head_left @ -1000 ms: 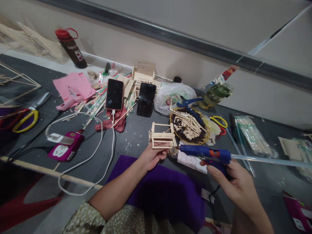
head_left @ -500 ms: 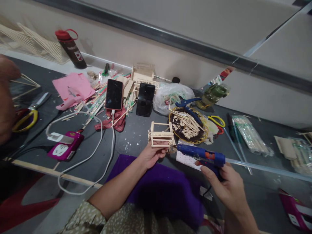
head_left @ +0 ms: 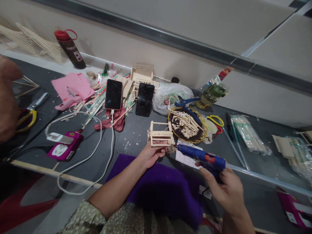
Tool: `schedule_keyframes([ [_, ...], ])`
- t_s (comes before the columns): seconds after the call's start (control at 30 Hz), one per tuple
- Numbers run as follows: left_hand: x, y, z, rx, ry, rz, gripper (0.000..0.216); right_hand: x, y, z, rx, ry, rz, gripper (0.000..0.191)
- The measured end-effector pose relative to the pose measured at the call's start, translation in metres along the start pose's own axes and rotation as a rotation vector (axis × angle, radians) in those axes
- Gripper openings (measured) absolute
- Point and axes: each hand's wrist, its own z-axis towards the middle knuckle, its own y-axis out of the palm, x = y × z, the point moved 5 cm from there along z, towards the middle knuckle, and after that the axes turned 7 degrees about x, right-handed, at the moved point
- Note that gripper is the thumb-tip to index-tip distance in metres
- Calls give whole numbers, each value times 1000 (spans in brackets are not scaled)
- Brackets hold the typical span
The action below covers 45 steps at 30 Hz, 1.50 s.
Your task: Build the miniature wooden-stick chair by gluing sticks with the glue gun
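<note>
My left hand (head_left: 155, 155) is closed on a small frame (head_left: 161, 134) built of pale wooden sticks, gripping it from below at its near side. A blue hot glue gun (head_left: 201, 156) sits in my right hand (head_left: 227, 187), fingers wrapped round its handle. Its nozzle points left, at the frame's lower right corner; whether it touches there I cannot tell. A clear glue stick (head_left: 258, 175) runs out from behind the gun to the right. Just beyond the frame, a dark basket with a yellow rim (head_left: 206, 131) holds cut stick pieces (head_left: 186, 122). A purple cloth (head_left: 161, 188) lies under my forearms.
Two phones (head_left: 113, 94) lie beyond the frame, one plugged into a white cable. A magenta power block (head_left: 65, 145) and yellow-handled scissors (head_left: 28, 120) are at left, near another person's arm (head_left: 8, 97). Blue pliers (head_left: 186, 102), a green-lidded bottle (head_left: 212, 96) and wrapped chopsticks (head_left: 251, 135) stand right.
Both hands keep their hold on the stick frame and the glue gun, with the nozzle at the same corner. The whole view has shifted very slightly.
</note>
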Motion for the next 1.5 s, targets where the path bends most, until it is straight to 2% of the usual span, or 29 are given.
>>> schedule_keyframes([
  [0.4,2,1,-1,27,9,-3,47,1,2,1,-2,37,6,22],
  [0.6,2,1,0,24,4,2,48,-3,3,6,10,8,17,20],
  [0.93,1,1,1,9,14,1,51,4,6,-2,15,-14,-21,22],
  [1.5,1,1,0,8,5,5,49,4,7,0,31,10,-42,24],
])
